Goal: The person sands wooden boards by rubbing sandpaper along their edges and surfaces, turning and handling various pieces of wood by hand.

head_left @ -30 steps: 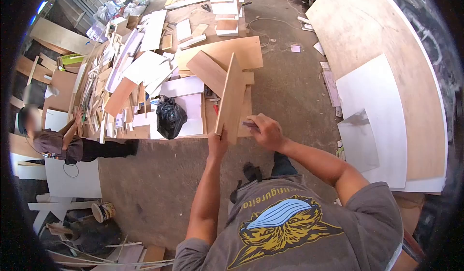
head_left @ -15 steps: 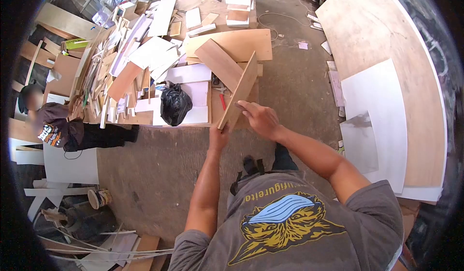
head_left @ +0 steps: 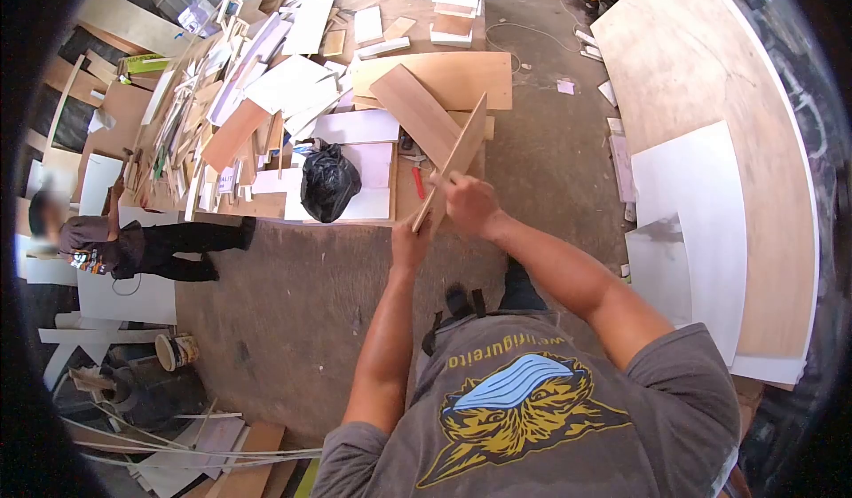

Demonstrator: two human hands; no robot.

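My left hand [head_left: 411, 245] is closed around the lower end of a thin wooden board [head_left: 466, 147], which is tilted and seen nearly edge-on. Higher up, my right hand [head_left: 472, 205] is closed at the board's near edge, its fingertips reaching over that edge. Whether anything small lies under those fingers is hidden. Behind the held board, a brown wooden plank [head_left: 413, 107] lies across a wider plywood sheet [head_left: 484, 81] on the worktable. A tool with red handles [head_left: 418, 181] lies left of the board, near a black plastic bag [head_left: 329, 183].
Scrap wood strips [head_left: 182, 130] and white panels [head_left: 284, 85] cover the table's left side. Large plywood sheets [head_left: 701, 63] lean along the right. Another person [head_left: 111, 241] stands at the left by the table. A bucket [head_left: 177, 351] sits on the floor at lower left.
My right hand has shifted up along the board, and its fingers have curled over the edge. The view has moved slightly left. The other person has raised an arm toward the table.
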